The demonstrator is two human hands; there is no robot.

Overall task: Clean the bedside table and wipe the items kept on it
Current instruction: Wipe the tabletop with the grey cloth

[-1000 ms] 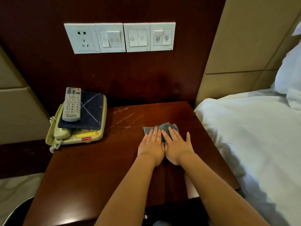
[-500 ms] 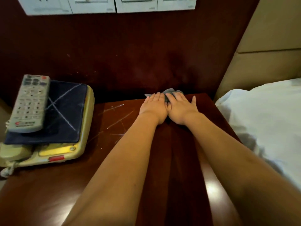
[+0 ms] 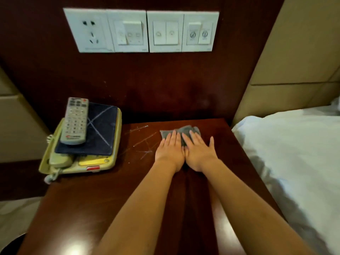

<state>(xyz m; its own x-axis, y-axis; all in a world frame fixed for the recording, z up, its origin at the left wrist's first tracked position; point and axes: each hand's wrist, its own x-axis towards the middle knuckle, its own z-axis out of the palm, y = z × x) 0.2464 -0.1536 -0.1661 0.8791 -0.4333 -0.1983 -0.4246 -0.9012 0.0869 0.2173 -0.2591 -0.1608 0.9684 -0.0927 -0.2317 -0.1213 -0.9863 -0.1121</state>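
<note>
Far left: I see a cream telephone (image 3: 77,162) at the surface's left edge, with a dark blue pad (image 3: 100,137) on it and a grey remote (image 3: 75,122) lying on the pad.
Surface (image 3: 92,199): dark reddish wood, with pale scratch-like marks (image 3: 145,142) between telephone and hands.
Wall behind: a white socket-and-switch panel (image 3: 141,30).
Left hand (image 3: 170,151): palm down, fingers straight, pressing the cloth's left part, gripping nothing.
Cloth (image 3: 185,130): grey and crumpled, at the back middle of the surface.
Right hand (image 3: 199,153): touching the left hand, fingers flat on the cloth, thumb spread aside.
Far right: a white bed (image 3: 294,153) just beside the surface.
</note>
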